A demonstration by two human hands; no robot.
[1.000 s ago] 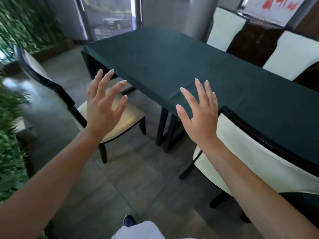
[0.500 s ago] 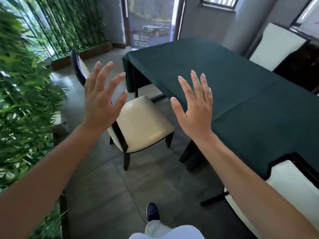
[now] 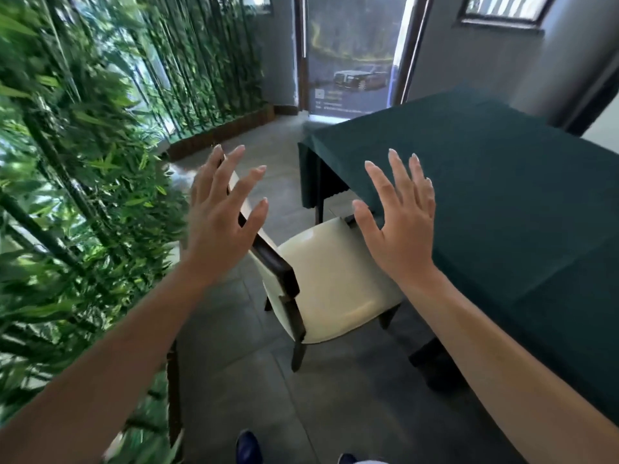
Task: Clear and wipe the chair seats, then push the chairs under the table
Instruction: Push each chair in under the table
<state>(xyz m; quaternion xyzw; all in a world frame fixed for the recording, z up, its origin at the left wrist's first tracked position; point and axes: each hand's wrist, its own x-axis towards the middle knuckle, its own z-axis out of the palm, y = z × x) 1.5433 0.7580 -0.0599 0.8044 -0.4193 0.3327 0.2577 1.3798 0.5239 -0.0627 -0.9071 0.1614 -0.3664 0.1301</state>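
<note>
A dark-framed chair with a cream seat stands pulled out from the table, its backrest toward the left. Nothing lies on the seat. The table, covered in a dark green cloth, fills the right side. My left hand is raised with fingers spread, in front of the top of the chair's backrest, holding nothing. My right hand is also raised and spread, above the seat's far right corner near the table edge, holding nothing.
A wall of bamboo plants lines the left side, close to the chair's back. Grey tiled floor runs between plants and table. A glass door is straight ahead. My shoe shows at the bottom.
The view has swung left and come closer to the pulled-out chair, which now sits between my hands. Both hands stay raised and spread. The other chairs have left the view.
</note>
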